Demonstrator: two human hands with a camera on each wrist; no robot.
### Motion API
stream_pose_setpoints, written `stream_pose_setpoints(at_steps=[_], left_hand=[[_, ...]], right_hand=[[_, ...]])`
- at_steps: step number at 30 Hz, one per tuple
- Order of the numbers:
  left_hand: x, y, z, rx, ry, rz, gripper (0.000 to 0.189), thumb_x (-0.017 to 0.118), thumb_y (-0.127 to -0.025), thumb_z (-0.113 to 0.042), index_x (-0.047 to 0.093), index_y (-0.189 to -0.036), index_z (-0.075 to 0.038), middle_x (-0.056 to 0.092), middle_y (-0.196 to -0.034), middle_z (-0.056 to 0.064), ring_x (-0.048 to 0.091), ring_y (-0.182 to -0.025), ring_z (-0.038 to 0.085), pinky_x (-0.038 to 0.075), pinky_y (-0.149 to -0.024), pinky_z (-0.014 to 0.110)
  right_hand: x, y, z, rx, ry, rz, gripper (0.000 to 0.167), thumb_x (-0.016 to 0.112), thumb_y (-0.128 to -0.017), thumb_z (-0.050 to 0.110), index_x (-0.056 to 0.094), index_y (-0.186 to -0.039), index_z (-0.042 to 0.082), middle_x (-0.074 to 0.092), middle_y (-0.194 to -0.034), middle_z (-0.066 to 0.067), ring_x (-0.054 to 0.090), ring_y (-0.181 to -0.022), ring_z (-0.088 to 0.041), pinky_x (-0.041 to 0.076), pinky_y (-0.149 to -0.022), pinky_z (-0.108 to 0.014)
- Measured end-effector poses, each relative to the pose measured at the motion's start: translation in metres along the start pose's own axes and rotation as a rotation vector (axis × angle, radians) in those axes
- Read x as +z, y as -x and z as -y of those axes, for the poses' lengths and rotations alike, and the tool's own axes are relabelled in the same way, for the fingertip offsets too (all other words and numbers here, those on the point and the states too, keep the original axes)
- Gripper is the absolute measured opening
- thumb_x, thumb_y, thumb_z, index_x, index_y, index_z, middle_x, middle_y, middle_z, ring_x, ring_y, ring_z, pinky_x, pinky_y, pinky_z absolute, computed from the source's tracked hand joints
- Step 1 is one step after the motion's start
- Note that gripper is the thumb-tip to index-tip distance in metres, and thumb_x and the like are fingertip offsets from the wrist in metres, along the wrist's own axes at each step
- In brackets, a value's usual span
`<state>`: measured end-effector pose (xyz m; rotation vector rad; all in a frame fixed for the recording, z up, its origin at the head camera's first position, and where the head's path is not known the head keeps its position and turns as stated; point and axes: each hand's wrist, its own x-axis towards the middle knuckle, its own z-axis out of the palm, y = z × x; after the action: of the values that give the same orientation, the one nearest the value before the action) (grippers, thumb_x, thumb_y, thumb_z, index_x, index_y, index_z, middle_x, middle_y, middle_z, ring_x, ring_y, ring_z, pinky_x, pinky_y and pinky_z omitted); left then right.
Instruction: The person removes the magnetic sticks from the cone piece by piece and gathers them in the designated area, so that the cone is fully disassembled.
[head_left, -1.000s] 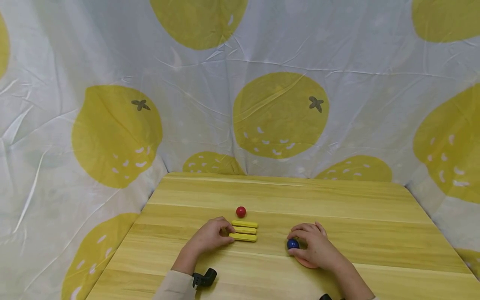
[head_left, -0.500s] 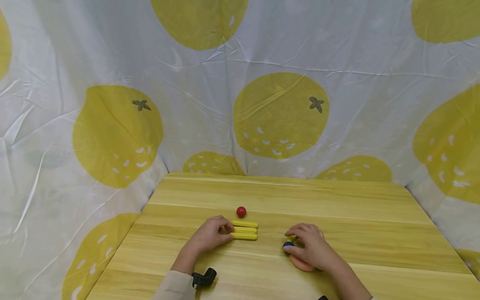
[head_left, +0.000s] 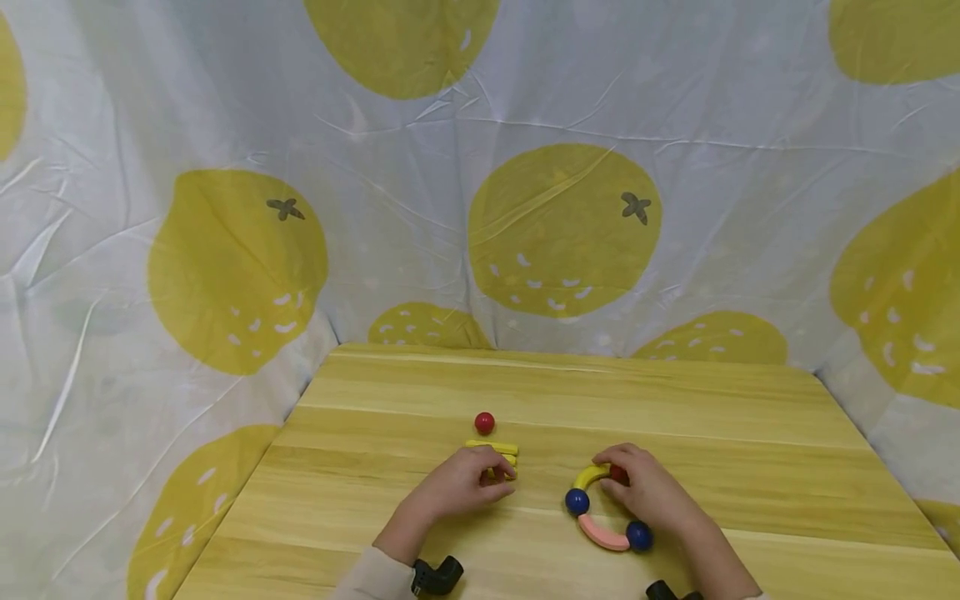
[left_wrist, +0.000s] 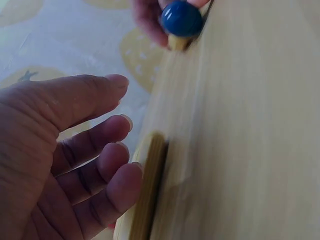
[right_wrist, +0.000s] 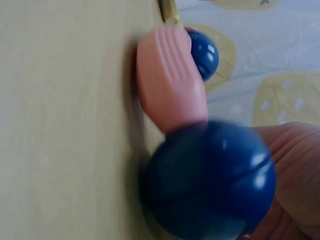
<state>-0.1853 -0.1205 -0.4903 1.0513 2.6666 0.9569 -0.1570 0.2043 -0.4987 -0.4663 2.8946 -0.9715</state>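
Observation:
On the table, a yellow curved piece point(head_left: 589, 476), a blue ball point(head_left: 577, 502), a pink curved piece point(head_left: 604, 535) and a second blue ball point(head_left: 639, 536) join into an arc. My right hand point(head_left: 651, 492) pinches a red ball point(head_left: 618, 474) at the arc's far end, thumb and fingers on either side. In the right wrist view the nearer blue ball point(right_wrist: 210, 180) and the pink piece point(right_wrist: 172, 75) hide most of that hand. My left hand point(head_left: 461, 483), fingers loosely bent around nothing, hovers by several yellow sticks point(head_left: 498, 448), partly covering them; one stick point(left_wrist: 149, 190) lies beside its fingertips.
Another red ball point(head_left: 485, 422) sits just beyond the yellow sticks. The wooden table point(head_left: 420, 383) ends at a hanging cloth point(head_left: 420, 208) printed with lemons, behind and at both sides.
My left hand has left the sticks' left ends and moved right, over them. My right hand has shifted right from the blue ball to the red one, uncovering the arc.

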Motion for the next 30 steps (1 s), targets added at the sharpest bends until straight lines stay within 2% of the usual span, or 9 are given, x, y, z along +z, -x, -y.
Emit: stream_pose_setpoints(at_steps=[5, 11, 14, 21, 24, 30], left_hand=[[0.015, -0.011, -0.017, 0.014, 0.034, 0.081, 0.028, 0.071, -0.097, -0.029, 0.072, -0.120, -0.012, 0.070, -0.101, -0.003, 0.053, -0.078, -0.002, 0.048, -0.074, 0.014], [0.033, -0.023, -0.030, 0.041, 0.034, 0.119, 0.037, 0.068, -0.098, -0.038, 0.069, -0.126, -0.014, 0.071, -0.108, -0.003, 0.053, -0.078, -0.004, 0.047, -0.073, 0.012], [0.043, -0.025, -0.034, 0.016, 0.015, 0.099, 0.041, 0.067, -0.098, -0.044, 0.069, -0.127, -0.016, 0.069, -0.110, -0.006, 0.054, -0.083, -0.003, 0.047, -0.077, 0.013], [0.064, -0.026, -0.039, -0.111, -0.052, -0.013, 0.053, 0.064, -0.094, -0.061, 0.070, -0.127, -0.019, 0.069, -0.113, -0.008, 0.059, -0.097, -0.001, 0.052, -0.086, 0.022], [0.068, -0.026, -0.040, -0.129, -0.063, -0.035, 0.051, 0.066, -0.093, -0.059, 0.072, -0.124, -0.019, 0.070, -0.110, -0.008, 0.060, -0.096, -0.001, 0.052, -0.084, 0.022], [0.070, -0.026, -0.039, -0.158, -0.021, -0.057, 0.044, 0.071, -0.091, -0.056, 0.075, -0.116, -0.019, 0.069, -0.104, -0.010, 0.057, -0.091, -0.003, 0.050, -0.080, 0.019]], right_hand=[[0.002, -0.001, 0.001, 0.040, 0.025, 0.002, 0.026, 0.077, -0.092, 0.017, 0.073, -0.117, 0.018, 0.068, -0.114, 0.000, 0.060, -0.098, -0.012, 0.052, -0.082, -0.034], [0.003, -0.001, 0.001, 0.033, 0.048, -0.019, 0.024, 0.079, -0.090, 0.019, 0.074, -0.113, 0.016, 0.066, -0.104, 0.002, 0.054, -0.084, -0.008, 0.048, -0.075, -0.027], [0.003, -0.001, 0.003, 0.031, 0.053, -0.013, 0.025, 0.080, -0.089, 0.022, 0.074, -0.112, 0.016, 0.064, -0.100, 0.003, 0.053, -0.081, -0.008, 0.047, -0.071, -0.025], [0.007, -0.002, 0.008, 0.056, 0.044, 0.004, 0.027, 0.082, -0.086, 0.030, 0.073, -0.109, 0.019, 0.064, -0.097, 0.005, 0.059, -0.087, -0.008, 0.052, -0.075, -0.032], [0.010, -0.003, 0.007, 0.006, 0.041, 0.018, 0.025, 0.081, -0.087, 0.029, 0.074, -0.109, 0.019, 0.064, -0.097, 0.006, 0.055, -0.083, -0.006, 0.049, -0.072, -0.027], [0.016, -0.004, 0.004, -0.117, 0.017, 0.021, 0.019, 0.077, -0.092, 0.023, 0.075, -0.110, 0.019, 0.064, -0.099, 0.009, 0.048, -0.078, 0.000, 0.044, -0.068, -0.021]])
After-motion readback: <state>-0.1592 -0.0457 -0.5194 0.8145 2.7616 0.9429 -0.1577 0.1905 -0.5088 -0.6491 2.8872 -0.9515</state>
